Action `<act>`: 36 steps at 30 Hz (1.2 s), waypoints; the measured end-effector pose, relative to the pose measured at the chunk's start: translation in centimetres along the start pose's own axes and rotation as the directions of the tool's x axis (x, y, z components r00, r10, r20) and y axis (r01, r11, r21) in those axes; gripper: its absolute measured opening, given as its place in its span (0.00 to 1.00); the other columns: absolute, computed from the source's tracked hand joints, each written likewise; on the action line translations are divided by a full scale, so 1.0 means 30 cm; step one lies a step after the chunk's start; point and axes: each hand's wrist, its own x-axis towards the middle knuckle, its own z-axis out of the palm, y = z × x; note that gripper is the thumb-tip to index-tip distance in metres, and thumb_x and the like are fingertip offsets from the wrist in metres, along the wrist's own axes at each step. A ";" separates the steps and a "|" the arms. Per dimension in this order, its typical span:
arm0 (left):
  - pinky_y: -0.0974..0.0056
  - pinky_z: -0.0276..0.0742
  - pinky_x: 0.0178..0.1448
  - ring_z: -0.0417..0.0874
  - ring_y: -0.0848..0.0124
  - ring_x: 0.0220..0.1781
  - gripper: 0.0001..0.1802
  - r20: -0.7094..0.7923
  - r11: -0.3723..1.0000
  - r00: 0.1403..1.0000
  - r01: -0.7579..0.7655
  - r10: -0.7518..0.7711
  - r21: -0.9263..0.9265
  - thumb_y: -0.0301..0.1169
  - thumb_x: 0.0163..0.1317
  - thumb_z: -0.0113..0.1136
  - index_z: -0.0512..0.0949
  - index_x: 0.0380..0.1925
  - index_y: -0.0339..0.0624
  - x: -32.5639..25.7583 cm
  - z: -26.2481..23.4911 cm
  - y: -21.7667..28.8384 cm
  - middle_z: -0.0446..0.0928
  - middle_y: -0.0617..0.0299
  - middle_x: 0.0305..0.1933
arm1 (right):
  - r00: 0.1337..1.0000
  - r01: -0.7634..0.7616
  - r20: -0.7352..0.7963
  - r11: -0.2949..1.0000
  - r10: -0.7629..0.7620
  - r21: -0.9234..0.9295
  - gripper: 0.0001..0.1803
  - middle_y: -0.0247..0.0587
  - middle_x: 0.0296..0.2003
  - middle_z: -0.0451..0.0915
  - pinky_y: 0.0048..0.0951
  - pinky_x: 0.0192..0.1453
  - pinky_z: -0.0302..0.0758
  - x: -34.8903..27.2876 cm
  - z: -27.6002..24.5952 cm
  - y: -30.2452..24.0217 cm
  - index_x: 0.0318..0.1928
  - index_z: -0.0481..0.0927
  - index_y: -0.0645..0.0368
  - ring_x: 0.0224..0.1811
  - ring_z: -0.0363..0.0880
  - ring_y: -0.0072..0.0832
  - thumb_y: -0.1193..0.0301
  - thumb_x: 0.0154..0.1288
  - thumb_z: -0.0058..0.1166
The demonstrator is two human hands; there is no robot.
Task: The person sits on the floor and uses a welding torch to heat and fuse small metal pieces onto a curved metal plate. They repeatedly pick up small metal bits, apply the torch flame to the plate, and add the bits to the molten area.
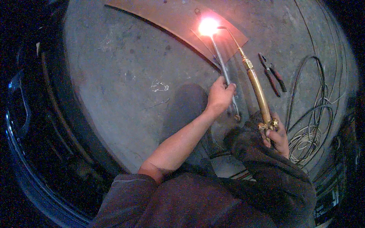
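My left hand (220, 98) is closed around a slim grey metal rod (219, 55), which points away from me. Its far end meets a blinding white-pink glare (208, 27). In my right hand (280, 137) is a brass gas torch (257, 84), gripped low by its valve knobs. The torch's thin bent tip reaches the right side of the glare, which hides the rod's end. Under them lies a brownish metal sheet (163, 14) with a curved edge. Pliers with dark red handles (272, 75) rest on the floor, right of the torch.
Dark hoses (292, 89) and a coil of pale cable (305, 143) lie on the grey concrete floor (114, 76) at the right. Thin wire scraps (159, 86) lie left of my knee. A dark, glossy curved object (26, 110) runs along the left rim.
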 end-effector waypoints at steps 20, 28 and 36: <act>0.53 0.79 0.51 0.88 0.57 0.40 0.17 -0.004 1.000 1.000 -0.012 0.012 0.004 0.34 0.67 0.59 0.77 0.49 0.32 -0.007 -0.010 0.010 0.85 0.47 0.38 | 0.999 0.044 0.028 0.999 -0.043 -0.025 0.48 0.36 0.36 0.82 0.19 0.19 0.63 0.012 -0.001 0.010 0.74 0.57 0.65 0.19 0.69 0.16 0.64 0.57 0.66; 0.58 0.81 0.44 0.86 0.64 0.37 0.17 0.001 0.995 0.999 -0.043 0.043 0.090 0.30 0.70 0.59 0.75 0.55 0.33 0.003 -0.011 -0.004 0.85 0.53 0.37 | 0.997 0.030 0.069 1.000 -0.031 0.007 0.47 0.36 0.36 0.82 0.19 0.19 0.63 0.020 -0.015 0.015 0.74 0.58 0.64 0.18 0.68 0.16 0.64 0.58 0.66; 0.57 0.81 0.45 0.87 0.64 0.38 0.18 0.013 0.996 1.000 -0.023 0.022 0.088 0.30 0.69 0.59 0.75 0.56 0.33 0.009 -0.007 -0.002 0.86 0.52 0.38 | 0.998 0.041 0.054 0.999 -0.041 0.012 0.49 0.41 0.42 0.85 0.19 0.18 0.64 0.013 -0.022 0.015 0.75 0.56 0.63 0.19 0.71 0.16 0.63 0.58 0.68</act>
